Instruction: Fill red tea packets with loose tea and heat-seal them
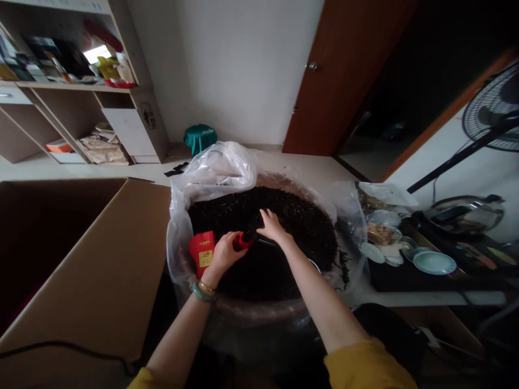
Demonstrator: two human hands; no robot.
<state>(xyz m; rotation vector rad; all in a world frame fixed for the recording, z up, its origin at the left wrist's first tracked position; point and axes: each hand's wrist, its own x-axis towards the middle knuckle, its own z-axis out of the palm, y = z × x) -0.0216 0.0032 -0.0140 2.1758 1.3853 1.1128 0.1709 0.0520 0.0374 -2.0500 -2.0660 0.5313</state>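
A wide round basket (263, 312) lined with clear plastic holds a mass of dark, loose dried leaves (243, 208) that look like tea. My left hand (225, 251) is closed round a small red packet (243, 241), whose far end looks dark. Just right of it, my right hand (273, 227) is over the leaves with thumb and fingers curved and apart; any leaves at the fingertips are too dark to make out. A thin dark handle-like bar (266, 240) shows under that hand. Left of my left hand, another red packet (206, 242) with a yellow label leans at the basket's inner edge.
Left of the basket stands a large open cardboard box (121, 232). A low table (438, 298) on the right carries bowls, a small dish (434, 262) and a glass lid (466, 213). A fan (492, 108) stands behind it. Bunched plastic (227, 167) covers the basket's far rim.
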